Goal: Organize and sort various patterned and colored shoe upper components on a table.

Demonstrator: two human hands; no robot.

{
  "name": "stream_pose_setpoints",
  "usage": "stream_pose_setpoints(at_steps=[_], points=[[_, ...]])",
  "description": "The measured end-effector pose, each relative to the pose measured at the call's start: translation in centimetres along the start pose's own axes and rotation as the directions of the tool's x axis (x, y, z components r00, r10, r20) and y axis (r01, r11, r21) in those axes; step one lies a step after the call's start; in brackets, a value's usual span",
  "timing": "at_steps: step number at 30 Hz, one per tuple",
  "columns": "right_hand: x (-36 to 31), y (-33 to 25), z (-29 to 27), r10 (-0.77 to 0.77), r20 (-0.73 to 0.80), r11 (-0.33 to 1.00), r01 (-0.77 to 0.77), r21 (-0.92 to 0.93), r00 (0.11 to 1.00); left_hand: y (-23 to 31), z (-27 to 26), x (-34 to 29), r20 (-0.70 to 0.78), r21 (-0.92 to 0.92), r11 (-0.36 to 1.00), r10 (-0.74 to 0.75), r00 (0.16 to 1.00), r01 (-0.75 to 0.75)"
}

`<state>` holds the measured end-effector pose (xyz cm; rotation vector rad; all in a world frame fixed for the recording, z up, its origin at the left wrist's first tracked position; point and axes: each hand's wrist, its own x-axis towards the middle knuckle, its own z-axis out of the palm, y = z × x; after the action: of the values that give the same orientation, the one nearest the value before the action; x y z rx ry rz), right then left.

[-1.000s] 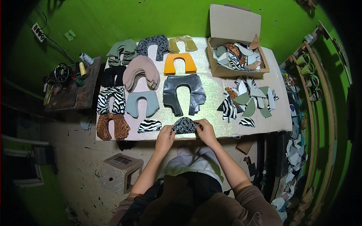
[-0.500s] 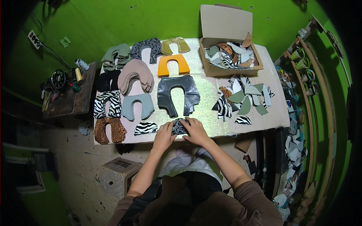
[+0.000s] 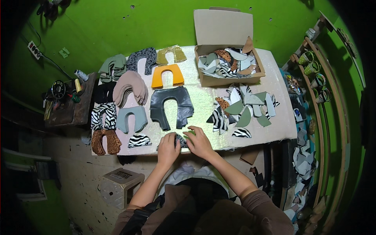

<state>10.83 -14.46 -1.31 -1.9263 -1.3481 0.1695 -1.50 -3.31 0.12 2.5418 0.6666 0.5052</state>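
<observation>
A black piece with a grey line pattern (image 3: 180, 141) lies at the table's front edge, partly hidden by my hands. My left hand (image 3: 168, 148) rests on it with the fingers stretched forward and the thumb beside them. At the piece's right side is my right hand (image 3: 199, 143), its fingers apart and the index finger lifted. Just beyond lies a stack of black glossy U-shaped pieces (image 3: 156, 109). A zebra-print half-round stack (image 3: 139, 140) sits to the left of my hands.
More U-shaped stacks fill the table's left, among them orange (image 3: 157, 80), pink (image 3: 124, 89) and leopard (image 3: 112, 147) ones. Loose offcuts (image 3: 244, 116) lie on the right, below an open cardboard box (image 3: 231, 81) of scraps. A stool (image 3: 121, 176) stands at front left.
The view has shifted, so the table sits further left in it. My right hand has opened and lifted its fingers off the patterned piece; my left hand now covers more of it.
</observation>
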Motion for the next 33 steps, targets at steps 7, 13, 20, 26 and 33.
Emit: stream_pose_setpoints(at_steps=[7, 13, 20, 26, 33], points=[[-0.2, 7.1, -8.6, 0.041, -0.097, 0.995, -0.049, -0.085, 0.994, 7.8, 6.4, 5.6, 0.032, -0.195, 0.981, 0.029, 0.999, -0.022], [-0.1, 16.3, -16.7, 0.284, -0.213, 0.883, -0.341, -0.322, 0.935, 13.7, 12.1, 13.0, 0.351, -0.466, 0.838, -0.12, 0.929, 0.284], [3.6, 21.5, -16.7, 0.578, -0.071, 0.757, -0.566, -0.325, 0.813, 15.9, 18.3, 17.8, 0.274, -0.294, 0.914, -0.2, 0.941, 0.28], [3.7, 21.7, -15.9, 0.593, -0.007, 0.798, -0.589, -0.13, 0.805, 14.5, 20.6, 16.8, 0.187, -0.451, 0.812, -0.318, 0.929, 0.369], [4.3, 21.5, -18.4, 0.434, 0.245, 0.519, -0.463, 0.718, 0.867, 17.7, 16.3, 17.4, 0.082, -0.481, 0.867, -0.102, 0.991, 0.13]])
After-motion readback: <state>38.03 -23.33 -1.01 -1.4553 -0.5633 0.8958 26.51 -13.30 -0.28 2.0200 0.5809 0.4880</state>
